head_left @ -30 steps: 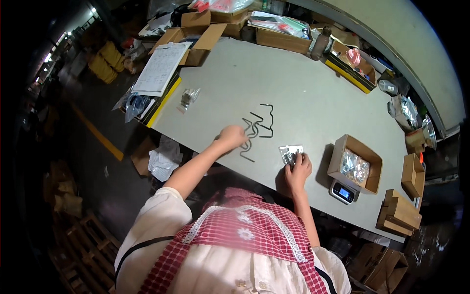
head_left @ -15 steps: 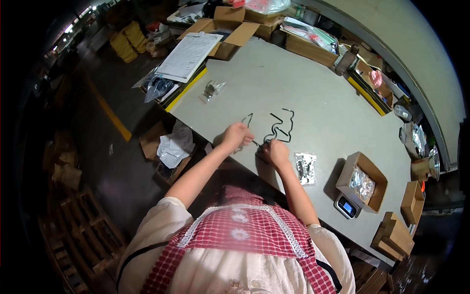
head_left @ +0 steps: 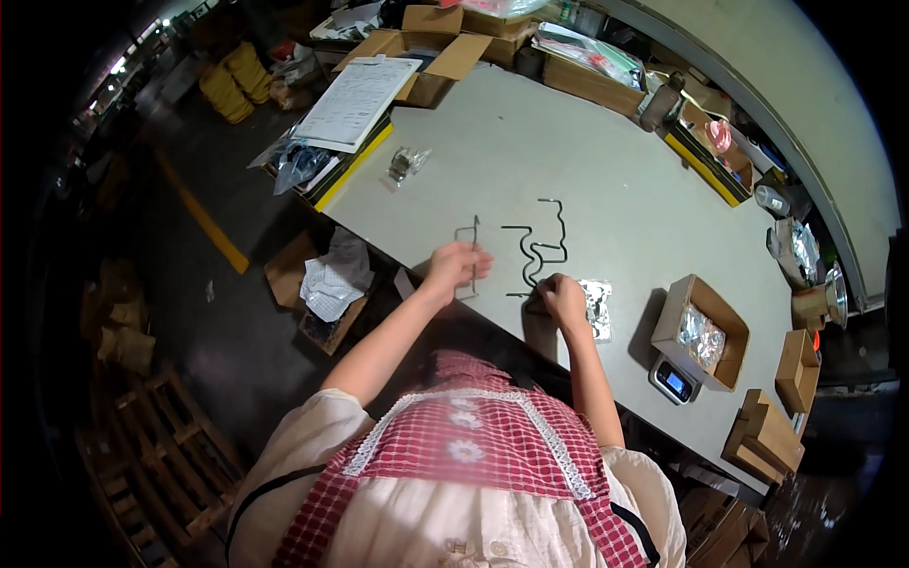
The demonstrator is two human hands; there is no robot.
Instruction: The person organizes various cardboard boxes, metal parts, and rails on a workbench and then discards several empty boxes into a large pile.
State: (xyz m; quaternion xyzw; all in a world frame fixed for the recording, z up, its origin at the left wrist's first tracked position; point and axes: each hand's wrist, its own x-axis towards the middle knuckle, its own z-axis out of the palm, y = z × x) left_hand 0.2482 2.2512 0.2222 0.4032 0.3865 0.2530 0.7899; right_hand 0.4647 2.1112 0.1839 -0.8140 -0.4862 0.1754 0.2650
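My left hand [head_left: 458, 269] is near the table's front edge, its fingers closed around a slim bent metal rod [head_left: 475, 233], which sticks out above and below them. To its right lie black bent metal rods: one with a wavy middle [head_left: 526, 254] and one with angular bends [head_left: 563, 225], side by side and partly overlapping. My right hand [head_left: 564, 299] pinches the near end of the wavy rod; its fingertips hide the grip. Beside that hand, partly covered by it, lies a clear bag of small dark parts [head_left: 598, 309].
An open carton [head_left: 736, 352] holding clear bags stands at the right, by a small digital scale [head_left: 673, 381]. Another small bag [head_left: 407, 165] lies farther left. A clipboard [head_left: 356, 102] rests on a yellow-edged box. Boxes and a dark bottle [head_left: 663, 102] line the back of the table [head_left: 606, 170].
My right hand has shifted right, and the black rods have turned and spread out. The rod in my left hand has swung from slanted to nearly straight up and down.
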